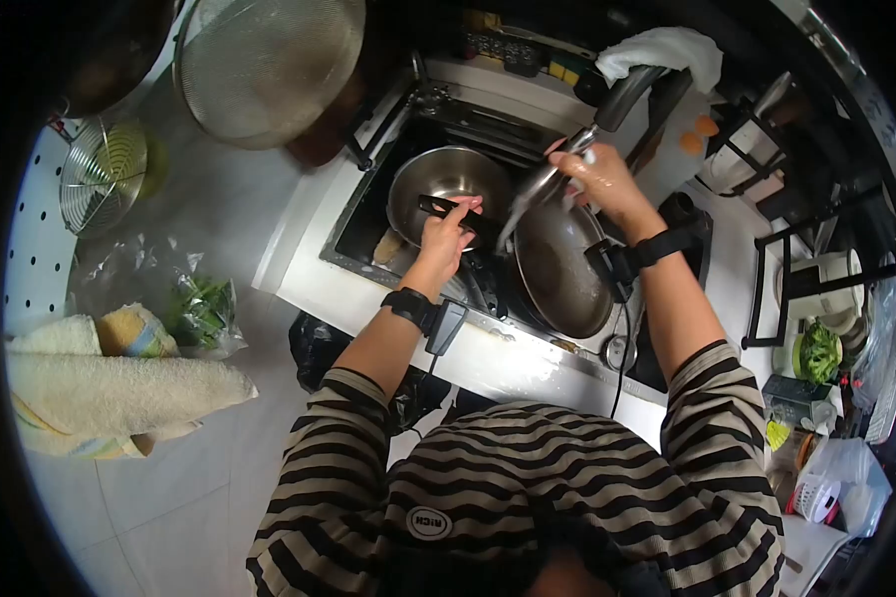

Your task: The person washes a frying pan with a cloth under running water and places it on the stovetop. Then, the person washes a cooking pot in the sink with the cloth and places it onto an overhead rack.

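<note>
My left hand (448, 239) is closed around a black handle (434, 206) above a stainless-steel pot (436, 171). That handle runs toward a dark frying pan (565, 274), tilted at the right of the sink (343, 234); where they join is partly hidden. My right hand (602, 181), wet, has its fingers curled around the metal spout of the faucet (540, 186), above the pan. A pale streak like running water falls from the spout's end. Another black handle (476, 284) lies below the pot, near the sink's front edge.
A white cloth (667, 52) drapes over the faucet's top. A large mesh strainer (269, 70) hangs at upper left, near a wire skimmer (103, 177). Towels (119, 388) and bagged greens (201, 313) are at left. Black racks (767, 289) stand at right.
</note>
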`<action>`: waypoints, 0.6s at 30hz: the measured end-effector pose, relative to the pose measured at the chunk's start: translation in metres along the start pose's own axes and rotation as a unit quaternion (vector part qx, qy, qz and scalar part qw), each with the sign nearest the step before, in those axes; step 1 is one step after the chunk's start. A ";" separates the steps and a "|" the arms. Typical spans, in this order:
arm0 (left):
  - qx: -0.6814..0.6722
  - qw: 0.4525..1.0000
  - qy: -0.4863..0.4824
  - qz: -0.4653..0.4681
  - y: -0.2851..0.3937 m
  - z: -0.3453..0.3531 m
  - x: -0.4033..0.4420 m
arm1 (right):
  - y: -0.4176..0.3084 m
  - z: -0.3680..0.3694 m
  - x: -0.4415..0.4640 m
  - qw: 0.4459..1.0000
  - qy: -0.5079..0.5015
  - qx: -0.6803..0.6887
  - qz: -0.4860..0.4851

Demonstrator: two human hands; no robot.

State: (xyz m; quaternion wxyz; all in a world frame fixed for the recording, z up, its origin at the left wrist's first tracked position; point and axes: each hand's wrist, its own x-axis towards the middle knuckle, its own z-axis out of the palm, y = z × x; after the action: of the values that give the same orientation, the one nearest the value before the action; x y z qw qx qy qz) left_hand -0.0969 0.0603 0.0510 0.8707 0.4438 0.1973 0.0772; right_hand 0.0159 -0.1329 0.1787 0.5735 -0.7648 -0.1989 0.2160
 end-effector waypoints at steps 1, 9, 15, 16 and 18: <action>-0.016 1.000 -0.006 -0.008 0.003 -0.001 0.004 | -0.001 0.015 0.003 1.000 -0.001 0.019 0.005; -0.063 0.995 0.074 -0.034 -0.002 0.001 0.025 | 0.005 0.065 0.026 0.990 -0.006 0.141 0.022; 0.021 0.990 0.133 0.042 -0.013 0.013 0.031 | 0.006 0.057 0.025 0.999 0.017 0.031 0.041; 0.001 0.988 0.124 0.088 -0.019 0.012 0.035 | 0.004 0.054 0.022 0.999 0.014 0.002 0.042; 0.004 0.992 0.114 0.061 -0.021 0.010 0.037 | 0.010 0.045 0.021 0.996 0.006 -0.075 0.046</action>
State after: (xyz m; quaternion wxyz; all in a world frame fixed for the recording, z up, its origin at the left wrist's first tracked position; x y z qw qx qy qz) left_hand -0.0603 0.0522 0.0292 0.8342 0.4469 0.2683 0.1798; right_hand 0.0089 -0.0880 0.1558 0.5053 -0.8153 -0.1754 0.2218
